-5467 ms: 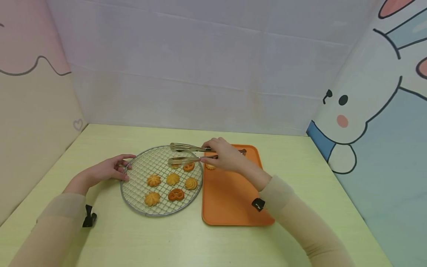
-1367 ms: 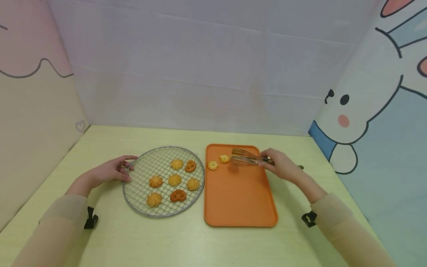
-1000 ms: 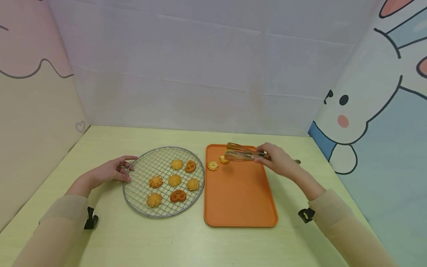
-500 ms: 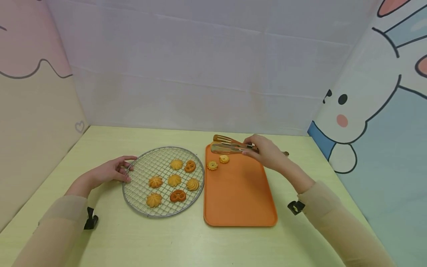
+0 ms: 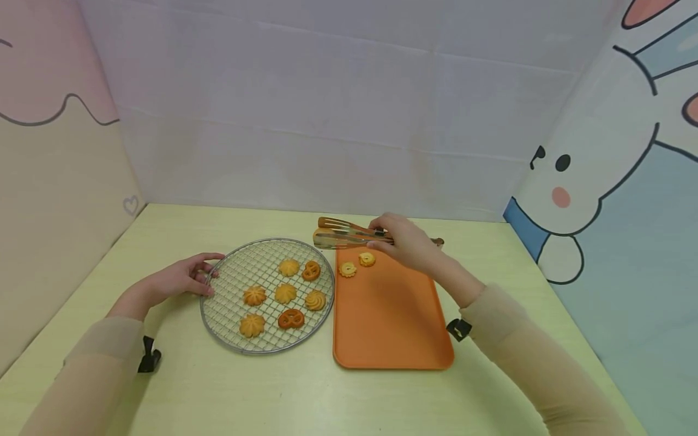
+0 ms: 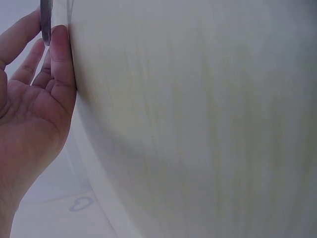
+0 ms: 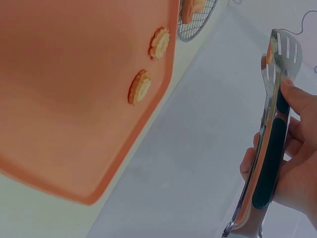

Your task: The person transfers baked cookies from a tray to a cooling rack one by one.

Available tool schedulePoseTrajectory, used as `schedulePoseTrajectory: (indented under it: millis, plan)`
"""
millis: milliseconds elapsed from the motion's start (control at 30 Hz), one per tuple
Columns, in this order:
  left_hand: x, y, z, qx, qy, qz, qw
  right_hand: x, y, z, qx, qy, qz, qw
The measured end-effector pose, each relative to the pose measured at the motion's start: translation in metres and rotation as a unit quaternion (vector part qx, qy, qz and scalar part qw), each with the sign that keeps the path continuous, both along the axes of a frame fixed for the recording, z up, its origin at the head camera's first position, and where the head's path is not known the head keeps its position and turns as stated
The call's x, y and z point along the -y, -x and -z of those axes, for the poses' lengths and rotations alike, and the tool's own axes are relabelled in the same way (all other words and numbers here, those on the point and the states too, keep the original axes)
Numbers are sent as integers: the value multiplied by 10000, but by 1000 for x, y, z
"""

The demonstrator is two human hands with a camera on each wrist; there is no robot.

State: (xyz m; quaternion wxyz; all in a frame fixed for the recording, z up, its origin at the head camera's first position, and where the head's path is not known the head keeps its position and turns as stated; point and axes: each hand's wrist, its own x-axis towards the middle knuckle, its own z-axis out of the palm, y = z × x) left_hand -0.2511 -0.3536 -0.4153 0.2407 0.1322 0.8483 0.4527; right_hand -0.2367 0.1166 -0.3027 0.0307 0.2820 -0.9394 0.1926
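My left hand (image 5: pixel 177 283) pinches the left rim of a round wire cooling rack (image 5: pixel 226 272). In the left wrist view, that metal rim (image 6: pixel 45 22) sits between thumb and fingers. My right hand (image 5: pixel 406 245) grips metal serving tongs (image 5: pixel 354 237) with slotted ends and dark grips (image 7: pixel 271 163). A yellowish-orange piece (image 7: pixel 270 53), like a cookie, shows between the tong tips, partly hidden by them. The tips are raised over the gap between rack and orange tray (image 5: pixel 389 327), near their far edges. Two small scalloped cookies (image 5: pixel 347 269) lie at the tray's far left corner.
Several cookies, among them a flower-shaped one (image 5: pixel 252 325) and a swirled one (image 5: pixel 315 300), lie on the rack with two pretzels (image 5: pixel 291 319). Rack and tray stand side by side on a pale wooden table (image 5: pixel 272 393). A plain wall panel (image 5: pixel 327 121) rises behind.
From over the tray's right side, my right hand has lifted the tongs and moved them left and away toward the rack's far right edge. My left hand has stayed on the rim.
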Motion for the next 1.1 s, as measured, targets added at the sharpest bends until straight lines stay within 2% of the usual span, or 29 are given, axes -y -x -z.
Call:
schedulePoseTrajectory:
  millis: [633,1100]
  plan:
    - [3,-4,1,78,-47,-87,9999,62,9,17,-52,-155,-210,9996]
    - [6,-1,1,69,-85,-35,9999,105,17,42,95,-326,-292,9990]
